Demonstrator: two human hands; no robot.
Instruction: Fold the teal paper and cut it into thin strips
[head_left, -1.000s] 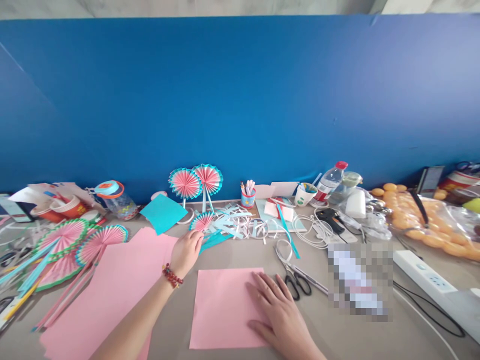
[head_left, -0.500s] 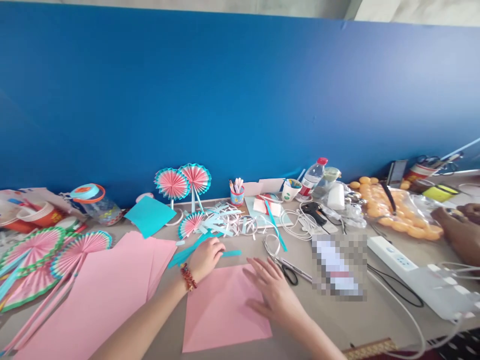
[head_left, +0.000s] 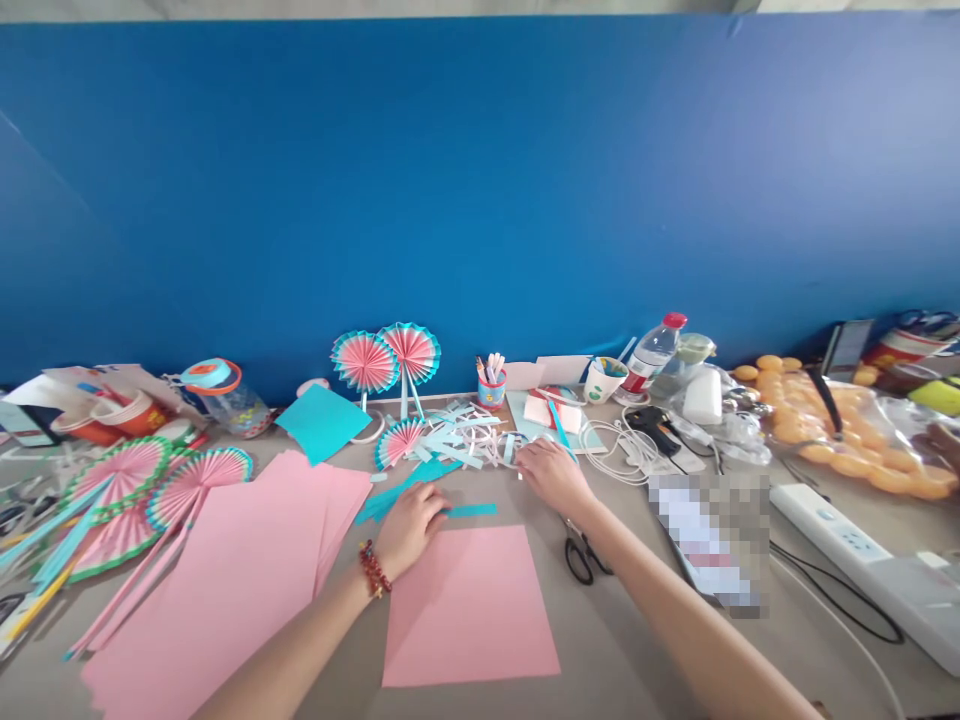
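Observation:
A square pink paper sheet [head_left: 469, 610] lies flat in front of me. My left hand [head_left: 411, 522] rests at its upper left corner, over teal paper strips [head_left: 476, 510]. Its fingers are curled together, hiding whatever may be in them. Beyond the sheet's upper right corner, my right hand [head_left: 553, 475] reaches down beside a pile of pale paper scraps [head_left: 465, 435]. The right fingers are bent together, and what they hold, if anything, is hidden. Black-handled scissors [head_left: 579, 560] lie below that hand, partly covered by my forearm.
Larger pink sheets [head_left: 225, 570] and folded paper fans [head_left: 120, 475] lie at left. Two round fans [head_left: 409, 352] lean on the blue partition [head_left: 480, 200]. A teal sheet [head_left: 322, 422], a bottle [head_left: 652, 355], a glue gun [head_left: 652, 428] and a power strip [head_left: 855, 545] stand around.
My right hand has lifted off the pink sheet and moved up and away to the scraps. The left hand stays near the sheet's upper left corner. The view has shifted slightly left.

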